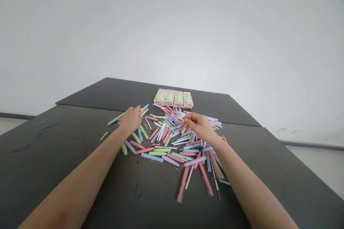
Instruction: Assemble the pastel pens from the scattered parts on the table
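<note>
My left hand (pixel 130 118) is curled down over a small group of pastel pens at the left of the heap. Green, blue and pink pen ends (pixel 144 110) stick out past its fingertips, and a green pen (pixel 115 118) shows on its other side. Its fingers look closed on pens, though the palm side is hidden. My right hand (pixel 198 124) is over the heap's right part, thumb and forefinger pinched together. What lies in that pinch is too small to make out. Below and between both hands spreads a loose heap of pink, green, blue and purple pens (pixel 169 158).
Several pink-and-green boxes (pixel 169 97) marked 5 lie in a row behind the heap. Thin white sticks (pixel 161 131) are mixed among the pens. A short green piece (pixel 103 136) lies apart on the left. The dark table (pixel 150 200) has a seam across it; a pale wall (pixel 172 25) stands behind.
</note>
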Tool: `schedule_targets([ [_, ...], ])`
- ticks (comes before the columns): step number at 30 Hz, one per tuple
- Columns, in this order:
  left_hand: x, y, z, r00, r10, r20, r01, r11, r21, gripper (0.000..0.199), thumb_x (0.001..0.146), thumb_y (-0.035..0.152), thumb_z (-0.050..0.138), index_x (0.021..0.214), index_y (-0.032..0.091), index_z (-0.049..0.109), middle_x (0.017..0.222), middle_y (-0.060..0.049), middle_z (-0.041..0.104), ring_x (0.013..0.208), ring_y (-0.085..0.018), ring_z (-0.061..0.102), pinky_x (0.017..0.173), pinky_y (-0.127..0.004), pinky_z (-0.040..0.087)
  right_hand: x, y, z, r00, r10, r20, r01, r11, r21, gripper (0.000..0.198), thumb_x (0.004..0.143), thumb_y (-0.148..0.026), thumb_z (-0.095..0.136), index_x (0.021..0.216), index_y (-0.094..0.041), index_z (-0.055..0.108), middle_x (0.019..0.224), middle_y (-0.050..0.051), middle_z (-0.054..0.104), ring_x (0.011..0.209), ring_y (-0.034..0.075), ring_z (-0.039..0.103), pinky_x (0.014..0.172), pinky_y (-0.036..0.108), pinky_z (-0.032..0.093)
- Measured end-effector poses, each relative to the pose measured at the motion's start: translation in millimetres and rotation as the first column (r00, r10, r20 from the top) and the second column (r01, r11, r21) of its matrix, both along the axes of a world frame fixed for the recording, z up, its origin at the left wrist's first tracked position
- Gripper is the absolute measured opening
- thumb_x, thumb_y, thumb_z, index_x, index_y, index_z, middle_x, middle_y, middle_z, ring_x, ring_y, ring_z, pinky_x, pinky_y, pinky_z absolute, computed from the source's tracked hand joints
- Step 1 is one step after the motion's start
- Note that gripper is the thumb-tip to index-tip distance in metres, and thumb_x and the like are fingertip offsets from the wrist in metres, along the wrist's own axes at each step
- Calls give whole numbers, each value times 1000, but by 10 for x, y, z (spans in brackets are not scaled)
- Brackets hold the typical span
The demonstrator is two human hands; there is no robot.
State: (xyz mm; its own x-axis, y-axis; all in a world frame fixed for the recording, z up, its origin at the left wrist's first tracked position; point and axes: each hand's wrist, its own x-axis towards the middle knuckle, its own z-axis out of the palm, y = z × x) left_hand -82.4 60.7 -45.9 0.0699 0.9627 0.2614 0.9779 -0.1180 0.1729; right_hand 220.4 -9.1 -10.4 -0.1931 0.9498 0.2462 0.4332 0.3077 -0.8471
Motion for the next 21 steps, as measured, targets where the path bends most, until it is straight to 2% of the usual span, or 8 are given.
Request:
schedule_targets([
  [3, 96, -13, 47, 993, -113, 46, 113, 994, -5, 34, 84, 19, 46, 111, 11, 65, 119, -17, 64, 116, -26, 56, 100, -35, 42, 17, 19, -4, 1000, -20, 3, 20, 1000, 6, 19, 84, -30, 54, 92, -16, 66, 74, 4, 71, 63, 15, 64, 61, 27, 48],
  [8, 317, -122, 77, 940, -319, 120, 325, 945, -40, 28, 83, 18, 46, 97, 19, 71, 95, -8, 72, 90, -20, 66, 82, -28, 48, 29, 42, -26, 999, -34, 26, 33, 999, 26, 19, 84, -29, 54, 90, -17, 67, 71, 2, 70, 62, 16, 63, 60, 27, 48],
  [12, 460, -214, 67, 886, -430, 175, 443, 896, -38, 30, 81, 18, 47, 97, 19, 72, 95, -8, 70, 84, -20, 64, 78, -28, 48, 39, 64, -82, 999, -25, 48, 23, 998, 51, 16, 83, -28, 55, 86, -19, 67, 70, 2, 68, 67, 19, 66, 59, 28, 48],
  [16, 456, -216, 112, 887, -421, 189, 432, 901, -22, 31, 81, 18, 47, 99, 19, 72, 97, -8, 71, 87, -20, 64, 80, -29, 47, 57, 86, -116, 996, -47, 70, 44, 998, 44, 16, 83, -26, 54, 86, -19, 69, 68, 2, 68, 66, 19, 65, 59, 28, 48],
  [21, 297, -140, 206, 943, -261, 207, 269, 963, -10, 33, 82, 14, 43, 100, 16, 71, 95, -9, 72, 83, -19, 65, 78, -28, 48, 45, 89, -140, 966, -80, 245, 64, 995, 71, 23, 80, -18, 51, 89, -19, 72, 78, 3, 72, 65, 17, 62, 64, 30, 48],
])
